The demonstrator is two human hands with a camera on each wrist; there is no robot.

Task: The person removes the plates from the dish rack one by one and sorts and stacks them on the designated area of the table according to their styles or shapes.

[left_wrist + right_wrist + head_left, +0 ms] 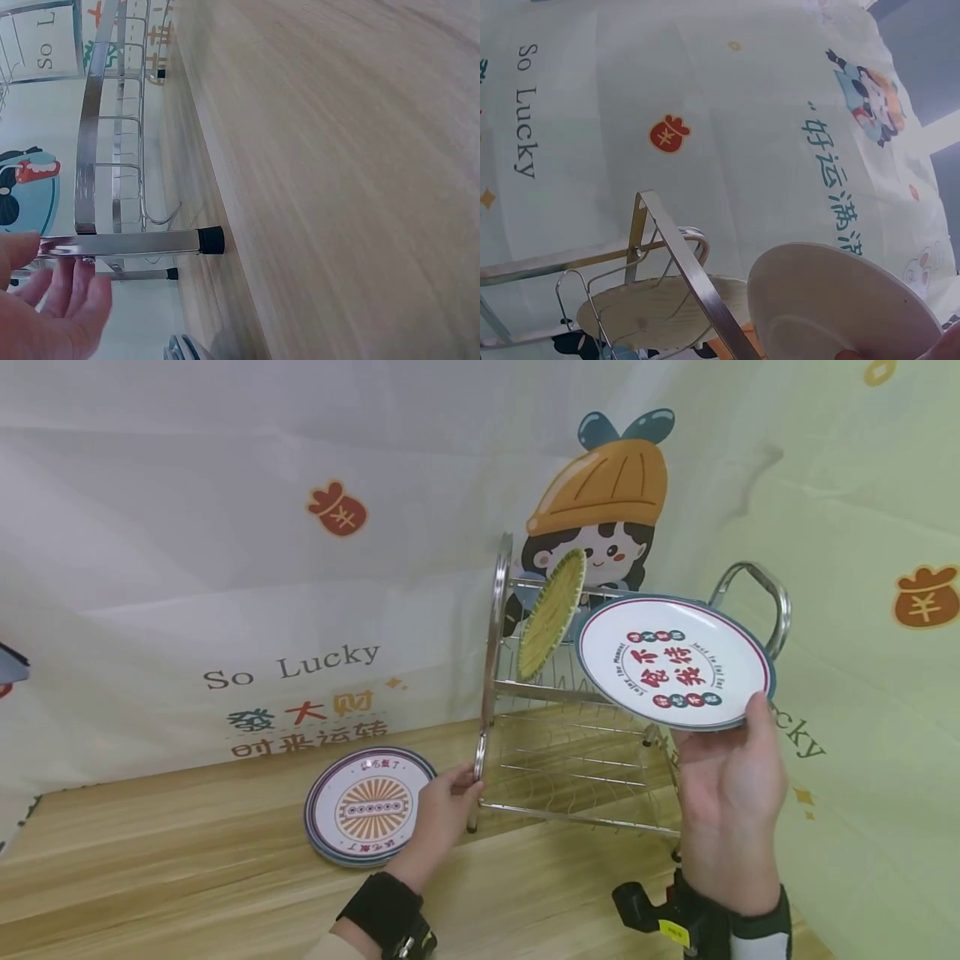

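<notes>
My right hand (731,797) holds a white plate (675,639) with a teal rim and red lettering, its thumb over the near edge and fingers hidden beneath. The plate is raised at the upper right of a two-tier metal dish rack (492,652). In the right wrist view the plate's pale underside (832,300) shows. A green-yellow plate (552,614) stands on edge in the rack's top tier. My left hand (441,814) grips the rack's front left leg, thumb on one side and fingers on the other, as the left wrist view shows at the leg (142,244).
A stack of round plates (371,777) with an orange sunburst design lies left of the rack on the wooden table (187,860). A printed cloth backdrop (187,527) hangs right behind the rack and along the right side. The rack's curved handle (780,602) rises behind the held plate.
</notes>
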